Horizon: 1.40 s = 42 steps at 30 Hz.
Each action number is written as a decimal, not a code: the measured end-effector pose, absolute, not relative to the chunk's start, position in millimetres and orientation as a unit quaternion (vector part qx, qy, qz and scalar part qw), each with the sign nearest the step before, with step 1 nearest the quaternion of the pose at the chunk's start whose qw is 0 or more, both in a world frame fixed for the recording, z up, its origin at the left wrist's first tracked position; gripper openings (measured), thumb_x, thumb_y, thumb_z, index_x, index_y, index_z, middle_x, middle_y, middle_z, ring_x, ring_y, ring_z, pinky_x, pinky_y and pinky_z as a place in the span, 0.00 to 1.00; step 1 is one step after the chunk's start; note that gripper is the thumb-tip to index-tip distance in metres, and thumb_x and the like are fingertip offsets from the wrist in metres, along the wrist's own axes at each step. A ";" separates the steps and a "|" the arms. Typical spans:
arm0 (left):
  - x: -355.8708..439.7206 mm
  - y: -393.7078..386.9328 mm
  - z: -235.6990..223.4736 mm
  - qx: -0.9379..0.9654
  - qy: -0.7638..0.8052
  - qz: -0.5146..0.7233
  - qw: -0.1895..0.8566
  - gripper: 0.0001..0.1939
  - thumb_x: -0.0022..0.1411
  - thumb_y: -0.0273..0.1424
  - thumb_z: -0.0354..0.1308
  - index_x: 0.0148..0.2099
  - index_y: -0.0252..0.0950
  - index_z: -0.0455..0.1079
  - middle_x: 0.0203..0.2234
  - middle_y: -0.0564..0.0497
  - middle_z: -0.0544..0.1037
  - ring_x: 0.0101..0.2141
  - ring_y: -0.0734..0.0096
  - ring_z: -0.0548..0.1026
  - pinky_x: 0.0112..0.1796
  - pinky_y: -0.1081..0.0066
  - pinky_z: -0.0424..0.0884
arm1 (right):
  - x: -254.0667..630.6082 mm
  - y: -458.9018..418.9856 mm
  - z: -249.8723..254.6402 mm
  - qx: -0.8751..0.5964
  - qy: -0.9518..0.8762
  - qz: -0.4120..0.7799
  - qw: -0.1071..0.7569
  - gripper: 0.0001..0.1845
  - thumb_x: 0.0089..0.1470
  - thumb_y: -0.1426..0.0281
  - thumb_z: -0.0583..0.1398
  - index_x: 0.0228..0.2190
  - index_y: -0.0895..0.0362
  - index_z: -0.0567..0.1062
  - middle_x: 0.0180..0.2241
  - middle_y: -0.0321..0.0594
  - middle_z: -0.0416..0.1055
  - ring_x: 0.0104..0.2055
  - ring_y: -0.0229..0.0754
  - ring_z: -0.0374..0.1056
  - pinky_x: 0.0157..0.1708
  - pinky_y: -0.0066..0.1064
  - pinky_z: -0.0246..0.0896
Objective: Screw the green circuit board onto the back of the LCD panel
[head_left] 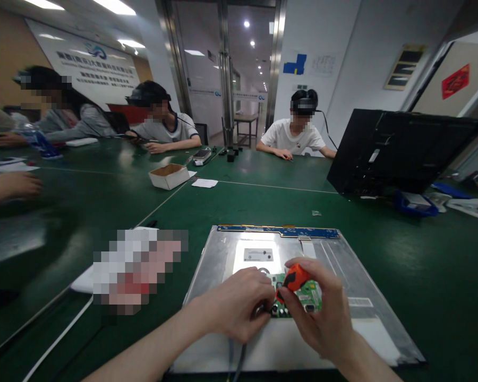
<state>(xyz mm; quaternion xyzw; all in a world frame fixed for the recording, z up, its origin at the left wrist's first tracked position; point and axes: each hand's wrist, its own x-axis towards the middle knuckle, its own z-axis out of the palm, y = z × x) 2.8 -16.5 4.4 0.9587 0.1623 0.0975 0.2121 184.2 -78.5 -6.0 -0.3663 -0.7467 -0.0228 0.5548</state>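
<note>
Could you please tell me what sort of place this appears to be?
Probably a shared office workroom for electronics work: several people sit around a large green table, a flat panel bearing a green circuit board lies on it, and glass doors stand behind.

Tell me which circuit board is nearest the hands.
The green board, partly hidden by the left hand and right hand; the blue board lines the far edge of the panel.
</note>
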 end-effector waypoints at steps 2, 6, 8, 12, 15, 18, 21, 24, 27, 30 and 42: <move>3.2 -16.1 4.4 0.959 0.160 0.102 0.212 0.04 0.50 0.23 0.56 0.31 0.36 0.66 0.25 0.51 0.73 0.28 0.67 0.69 0.31 0.68 0.63 | 185.3 -77.6 0.0 -0.352 -0.761 -0.031 0.545 0.29 0.56 0.77 0.58 0.57 0.55 0.58 0.43 0.46 0.70 0.44 0.45 0.69 0.37 0.38 0.71; 4.6 -15.2 5.1 0.960 0.157 0.109 0.203 0.06 0.48 0.23 0.56 0.27 0.36 0.62 0.22 0.53 0.69 0.25 0.69 0.66 0.28 0.69 0.62 | 185.6 -78.1 7.4 -0.348 -0.777 -0.035 0.524 0.27 0.57 0.78 0.55 0.58 0.56 0.60 0.42 0.47 0.71 0.41 0.44 0.70 0.35 0.36 0.71; 5.1 -15.1 5.6 0.961 0.155 0.112 0.201 0.06 0.47 0.22 0.56 0.27 0.36 0.62 0.22 0.53 0.69 0.25 0.69 0.66 0.27 0.69 0.62 | 185.6 -79.1 7.9 -0.353 -0.777 -0.038 0.519 0.27 0.57 0.78 0.54 0.58 0.57 0.59 0.42 0.47 0.72 0.40 0.44 0.71 0.34 0.35 0.72; 4.6 -15.0 5.7 0.958 0.155 0.109 0.215 0.05 0.49 0.23 0.57 0.30 0.36 0.65 0.24 0.51 0.72 0.27 0.66 0.69 0.30 0.68 0.64 | 185.3 -80.3 2.0 -0.378 -0.759 -0.068 0.526 0.26 0.57 0.74 0.57 0.57 0.57 0.60 0.41 0.47 0.73 0.38 0.45 0.73 0.33 0.36 0.72; 3.7 -14.9 4.5 0.958 0.155 0.107 0.216 0.05 0.50 0.22 0.57 0.30 0.36 0.66 0.26 0.50 0.73 0.30 0.65 0.71 0.33 0.67 0.66 | 184.5 -80.5 -6.1 -0.393 -0.731 -0.076 0.552 0.27 0.55 0.72 0.60 0.55 0.56 0.60 0.40 0.45 0.72 0.36 0.45 0.73 0.33 0.38 0.72; 3.6 -15.0 3.4 0.958 0.154 0.105 0.216 0.06 0.48 0.22 0.57 0.30 0.36 0.66 0.26 0.50 0.73 0.29 0.65 0.71 0.32 0.67 0.65 | 184.3 -80.1 -10.2 -0.405 -0.718 -0.062 0.562 0.27 0.54 0.72 0.61 0.54 0.55 0.60 0.39 0.44 0.71 0.36 0.44 0.73 0.35 0.39 0.72; 4.1 -15.3 3.8 0.958 0.156 0.104 0.218 0.07 0.48 0.22 0.56 0.31 0.36 0.66 0.25 0.51 0.73 0.29 0.65 0.70 0.31 0.68 0.64 | 184.9 -78.8 -6.1 -0.374 -0.742 -0.039 0.555 0.28 0.54 0.75 0.59 0.55 0.55 0.58 0.39 0.45 0.72 0.39 0.45 0.73 0.36 0.39 0.72; 4.2 -15.7 5.2 0.958 0.155 0.102 0.220 0.06 0.49 0.21 0.56 0.32 0.36 0.66 0.26 0.51 0.73 0.29 0.66 0.70 0.32 0.68 0.64 | 185.3 -77.9 2.2 -0.351 -0.760 -0.030 0.546 0.28 0.55 0.77 0.57 0.57 0.55 0.59 0.41 0.47 0.72 0.43 0.47 0.71 0.36 0.39 0.73; 3.7 -15.8 5.8 0.958 0.156 0.104 0.216 0.06 0.49 0.22 0.56 0.31 0.36 0.65 0.26 0.51 0.73 0.29 0.65 0.70 0.33 0.67 0.65 | 184.9 -78.5 8.2 -0.351 -0.767 -0.034 0.536 0.28 0.56 0.78 0.55 0.58 0.55 0.59 0.43 0.48 0.71 0.44 0.47 0.71 0.35 0.38 0.73; 3.2 -15.7 5.2 0.958 0.153 0.109 0.218 0.06 0.49 0.22 0.56 0.32 0.36 0.65 0.26 0.51 0.73 0.29 0.65 0.70 0.33 0.67 0.65 | 184.7 -79.7 9.2 -0.347 -0.773 -0.027 0.530 0.29 0.56 0.79 0.54 0.59 0.56 0.58 0.44 0.49 0.72 0.43 0.45 0.71 0.34 0.36 0.73; 2.3 -15.1 3.9 0.956 0.145 0.108 0.229 0.08 0.49 0.21 0.56 0.34 0.36 0.67 0.29 0.49 0.74 0.31 0.64 0.71 0.34 0.67 0.66 | 183.5 -77.0 2.6 -0.357 -0.748 -0.034 0.558 0.27 0.55 0.75 0.59 0.55 0.54 0.59 0.39 0.44 0.70 0.39 0.44 0.71 0.35 0.37 0.71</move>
